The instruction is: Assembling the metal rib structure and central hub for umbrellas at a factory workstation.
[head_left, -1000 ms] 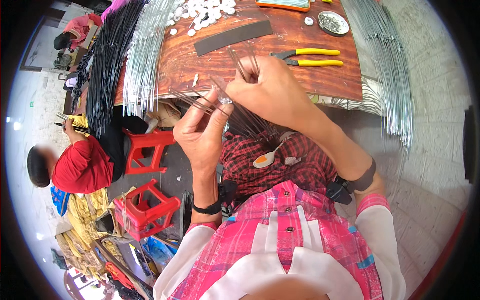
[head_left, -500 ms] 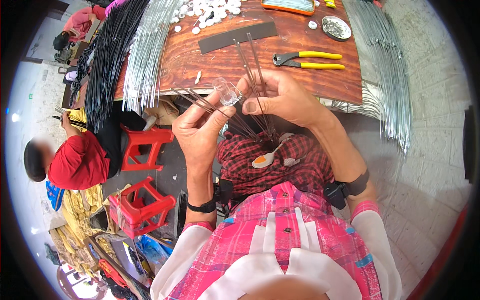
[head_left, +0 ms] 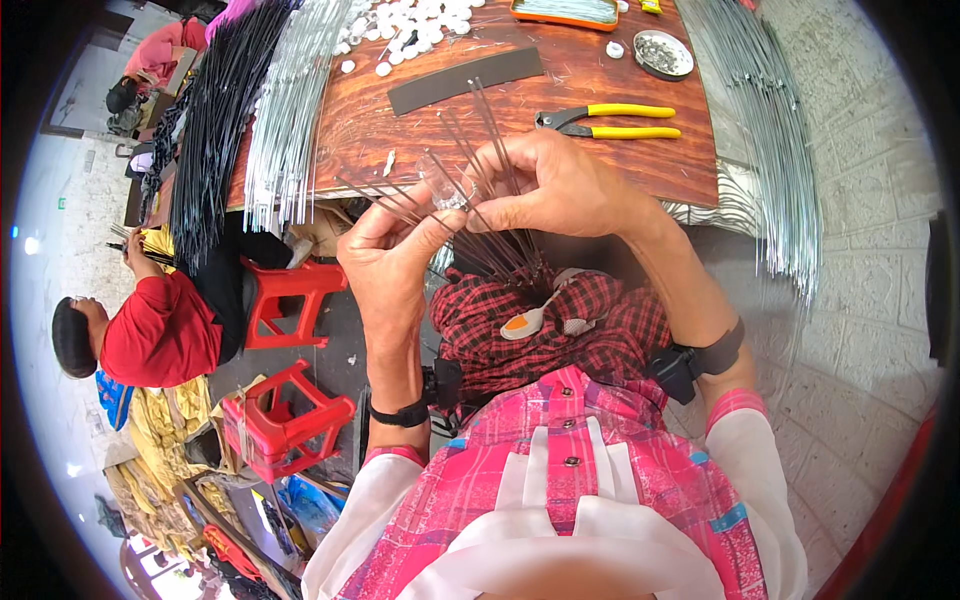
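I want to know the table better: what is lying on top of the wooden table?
On the wooden table lie yellow-handled pliers, a dark flat strip, white caps, a round metal dish and an orange tray. The right hand hides part of the near edge.

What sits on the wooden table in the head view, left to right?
black rod bundle → silver rod bundle → dark flat strip → yellow-handled pliers → silver wires draped over the right edge.

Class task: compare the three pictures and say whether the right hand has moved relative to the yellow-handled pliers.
Yes. The right hand has dropped toward the table's near edge, away from the yellow-handled pliers.
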A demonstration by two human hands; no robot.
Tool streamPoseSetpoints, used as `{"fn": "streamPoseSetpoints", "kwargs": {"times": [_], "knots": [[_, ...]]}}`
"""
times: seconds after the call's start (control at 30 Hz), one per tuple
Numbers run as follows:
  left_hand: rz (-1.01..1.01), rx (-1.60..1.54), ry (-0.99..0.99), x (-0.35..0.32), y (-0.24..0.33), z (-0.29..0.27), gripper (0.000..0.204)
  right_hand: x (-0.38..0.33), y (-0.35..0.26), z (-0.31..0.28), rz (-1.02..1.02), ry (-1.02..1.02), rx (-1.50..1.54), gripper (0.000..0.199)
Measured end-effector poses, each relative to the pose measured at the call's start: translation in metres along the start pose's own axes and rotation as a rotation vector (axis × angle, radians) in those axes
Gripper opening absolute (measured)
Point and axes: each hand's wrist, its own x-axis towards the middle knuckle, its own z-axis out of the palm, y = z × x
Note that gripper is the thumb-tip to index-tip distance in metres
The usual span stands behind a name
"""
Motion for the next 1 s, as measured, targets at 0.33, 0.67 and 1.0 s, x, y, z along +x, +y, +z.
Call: {"fn": "streamPoseSetpoints", "kwargs": {"times": [0.33, 0.67, 1.0], "knots": [[0.054, -0.055, -0.021, 0.003, -0.008, -0.001, 0.036, 0.006, 0.008, 0.004, -0.044, 0.012, 0.177, 0.023], [0.046, 0.068, 0.091, 0.010, -0.009, -0.002, 0.035, 0.008, -0.003, 0.030, -0.069, 0.351, -0.227, 0.015], [0.046, -0.003, 0.071, 0.015, -0.016, -0.005, 0.035, 0.014, 0.014, 0.037, -0.088, 0.439, -0.014, 0.023]]}}
